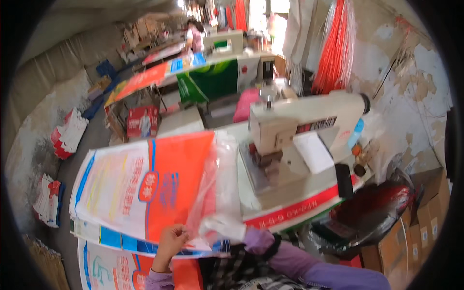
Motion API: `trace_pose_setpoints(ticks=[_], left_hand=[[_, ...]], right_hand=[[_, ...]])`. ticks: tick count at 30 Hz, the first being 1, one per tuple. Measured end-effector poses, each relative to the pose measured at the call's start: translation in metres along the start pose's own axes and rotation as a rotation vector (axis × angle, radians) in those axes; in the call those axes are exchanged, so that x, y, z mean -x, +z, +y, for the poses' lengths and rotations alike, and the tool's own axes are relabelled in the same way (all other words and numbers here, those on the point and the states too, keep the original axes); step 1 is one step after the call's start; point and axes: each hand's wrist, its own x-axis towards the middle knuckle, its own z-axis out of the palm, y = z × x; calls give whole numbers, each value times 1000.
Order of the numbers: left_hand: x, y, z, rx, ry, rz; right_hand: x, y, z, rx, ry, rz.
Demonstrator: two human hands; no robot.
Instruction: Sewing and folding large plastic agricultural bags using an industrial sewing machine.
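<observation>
The orange-and-white sack [145,191] lies uppermost on its stack, left of the sewing machine [290,121], with clear plastic film [223,181] along its right edge. Near its lower edge, the left hand [171,244] has thumb and fingertips almost together, perhaps pinching film; the blur leaves this uncertain. The gloved right hand [222,229] curls over the film; whether its grip holds, I cannot tell. Such thin film could slip or wrinkle if pinched loosely.

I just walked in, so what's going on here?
The person's left hand and white-gloved right hand are close together at the near right corner of a stack of printed sacks, with clear plastic along its right side. A sewing machine stands beyond, to the right. Whether either hand grips anything is unclear.
</observation>
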Motion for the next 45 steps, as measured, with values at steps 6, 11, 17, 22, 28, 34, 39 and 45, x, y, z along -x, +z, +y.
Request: trace_pose_setpoints(ticks=[6,11,17,22,28,34,39,45], left_hand=[[134,8,14,-813,141,445],[199,-4,19,-1096,-54,410],[195,4,14,-746,19,778],[177,-11,-5,-824,109,736],[206,-33,-53,-808,-240,758],[224,-17,-34,-611,9,436],[71,-178,51,-955,436,1070],[-187,-158,84,-829,769,224]], right_hand=[[-48,18,-61,734,-67,-434],[-46,-76,20,-183,156,1071],[2,-70,34,591,145,1269],[-13,-87,-5,849,-86,500],[-31,-107,30,518,424,342],[-70,-101,-32,914,-605,23],[-36,21,-164,543,-596,-84],[77,-21,-54,-89,603,546]])
